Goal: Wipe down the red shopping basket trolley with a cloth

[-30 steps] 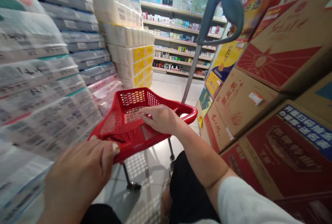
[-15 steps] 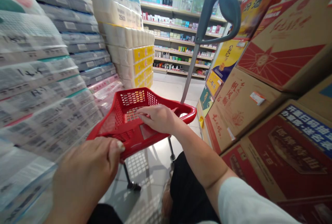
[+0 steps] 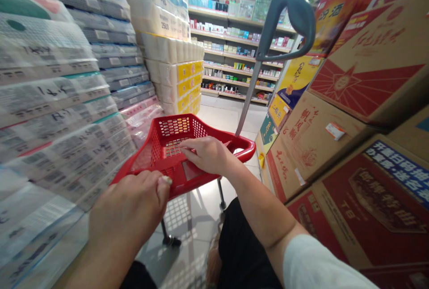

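Red shopping basket (image 3: 174, 155) on wheeled legs, dead centre of the aisle, mesh walls showing nothing inside as far as visible. Gripped at the near rim, about 7 o'clock, by the left hand (image 3: 134, 208), fingers curled shut over the plastic edge, thumb on top. Covered at the inner near wall, around 3 o'clock of the basket, by the right hand (image 3: 209, 155), laid fairly flat and only loosely closed, fingers pointing toward 9 o'clock; whether pinching the mesh or merely resting, cannot tell. Rising from the far right corner toward 1 o'clock, a metal pull rod topped by a grey handle (image 3: 291, 21), untouched. Judged from this: basket steadied with both hands, nothing loaded yet, all picking left to do. At 9 o'clock, stacked tissue packs (image 3: 60, 97) in plastic wrap, just beside the basket. At 3 o'clock, cardboard cartons (image 3: 362, 70) printed red and yellow, piled high. At 12 o'clock, well apart, store shelves (image 3: 231, 48) of small boxed goods. Underfoot, pale floor tiles (image 3: 191, 226) carrying the basket's lattice shadow.
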A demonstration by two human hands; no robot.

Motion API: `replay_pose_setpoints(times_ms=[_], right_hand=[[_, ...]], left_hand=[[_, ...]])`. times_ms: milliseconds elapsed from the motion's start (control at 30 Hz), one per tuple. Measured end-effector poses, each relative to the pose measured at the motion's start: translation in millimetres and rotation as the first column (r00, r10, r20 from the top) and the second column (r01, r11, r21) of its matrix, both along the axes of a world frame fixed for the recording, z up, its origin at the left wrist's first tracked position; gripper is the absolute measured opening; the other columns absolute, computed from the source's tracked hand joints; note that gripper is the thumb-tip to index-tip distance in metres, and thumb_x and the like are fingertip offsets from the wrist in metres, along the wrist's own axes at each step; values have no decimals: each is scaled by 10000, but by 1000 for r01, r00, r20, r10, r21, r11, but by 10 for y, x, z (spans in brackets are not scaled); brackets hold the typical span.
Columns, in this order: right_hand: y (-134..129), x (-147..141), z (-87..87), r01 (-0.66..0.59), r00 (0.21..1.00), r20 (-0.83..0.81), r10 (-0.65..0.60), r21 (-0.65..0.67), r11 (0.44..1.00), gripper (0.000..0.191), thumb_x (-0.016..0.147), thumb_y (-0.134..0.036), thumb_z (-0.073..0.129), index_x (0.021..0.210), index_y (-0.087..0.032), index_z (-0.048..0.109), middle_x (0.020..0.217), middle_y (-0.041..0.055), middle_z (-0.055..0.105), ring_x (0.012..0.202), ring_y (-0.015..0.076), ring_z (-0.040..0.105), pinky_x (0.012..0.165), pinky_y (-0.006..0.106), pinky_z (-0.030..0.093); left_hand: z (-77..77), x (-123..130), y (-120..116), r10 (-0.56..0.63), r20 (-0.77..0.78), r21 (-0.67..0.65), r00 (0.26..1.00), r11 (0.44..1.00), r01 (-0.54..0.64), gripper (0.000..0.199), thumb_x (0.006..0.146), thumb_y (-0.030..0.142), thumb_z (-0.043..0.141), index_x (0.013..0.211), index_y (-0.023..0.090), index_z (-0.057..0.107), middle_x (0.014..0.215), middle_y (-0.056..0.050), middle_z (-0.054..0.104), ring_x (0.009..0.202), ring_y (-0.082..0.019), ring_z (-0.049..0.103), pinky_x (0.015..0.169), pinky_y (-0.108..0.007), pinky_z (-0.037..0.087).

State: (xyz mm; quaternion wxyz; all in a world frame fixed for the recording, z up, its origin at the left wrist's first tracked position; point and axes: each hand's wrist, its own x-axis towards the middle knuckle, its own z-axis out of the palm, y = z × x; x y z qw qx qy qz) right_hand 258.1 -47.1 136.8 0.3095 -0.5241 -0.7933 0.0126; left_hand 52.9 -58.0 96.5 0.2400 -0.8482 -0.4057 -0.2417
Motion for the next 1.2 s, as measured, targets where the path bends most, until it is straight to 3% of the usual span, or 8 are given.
replay_pose_setpoints(times_ms=[100, 267, 433, 633, 733, 900, 1067, 1200], right_hand=[[-22, -26, 9, -12, 1000, -15, 12, -1, 1000, 187, 944, -231, 525, 1042, -247, 684, 1019, -3, 714, 945, 128, 652, 851, 217, 443], [-28, -51, -27, -48, 998, -49, 48, 12, 999, 213, 945, -215, 501, 1046, -230, 689, 1055, 8, 719, 965, 138, 662, 868, 233, 464], [-32, -83, -62, -52, 997, -54, 54, 32, 998, 236, 932, -220, 509, 1088, -227, 687, 1093, 17, 717, 987, 153, 668, 896, 254, 479], [5, -144, -31, -28, 1000, -1, 28, 42, 999, 238, 944, -220, 485, 1085, -232, 677, 1079, 9, 720, 960, 143, 668, 841, 237, 477], [-20, -191, -16, 89, 991, 94, -96, 73, 993, 229, 954, -239, 466, 1021, -240, 684, 1010, 16, 731, 880, 150, 672, 760, 245, 459], [-245, -41, -151, 398, 874, 225, -431, 181, 900, 267, 954, -371, 473, 896, -220, 686, 882, 55, 726, 796, 206, 648, 688, 304, 384], [-297, 273, -510, 409, 849, 188, -494, 358, 840, 414, 981, -277, 352, 676, -193, 618, 711, 50, 677, 695, 181, 581, 751, 327, 332], [-142, 357, -696, 449, 823, 84, -561, 509, 734, 351, 921, -209, 384, 640, -191, 593, 658, 38, 636, 670, 178, 532, 764, 340, 309]], left_hand=[[11, 15, 15, 29, 12, -9, 999, 1000, -29, 271, 875, 328, 413, 677, 224, 565, 673, -64, 611, 641, -239, 534, 611, -359, 358], [-124, 43, -164, 4, 226, 96, 974, 995, -26, 212, 836, 285, 477, 967, 216, 629, 983, -78, 681, 946, -279, 579, 839, -433, 396], [75, 55, -138, 110, 44, -157, 993, 982, -102, 255, 890, 319, 417, 733, 216, 590, 750, -64, 628, 741, -245, 558, 676, -391, 369], [3, 37, -102, 87, 123, -80, 989, 994, -78, 212, 881, 300, 425, 812, 218, 609, 841, -63, 653, 823, -244, 569, 746, -401, 376], [50, 41, -42, 156, 81, -126, 984, 981, -145, 265, 896, 313, 393, 762, 210, 598, 791, -67, 647, 781, -241, 569, 699, -388, 364], [138, -84, 223, 185, 46, -194, 982, 966, -173, 343, 919, 323, 340, 734, 206, 604, 753, -59, 654, 746, -224, 573, 683, -366, 363], [-130, -199, 258, 118, 238, 25, 964, 992, -128, 277, 899, 294, 380, 887, 204, 642, 947, -82, 677, 919, -248, 562, 855, -407, 367], [-61, -79, 266, 228, 205, -90, 952, 973, -214, 300, 912, 309, 367, 861, 208, 645, 923, -83, 679, 912, -247, 577, 844, -403, 371]])
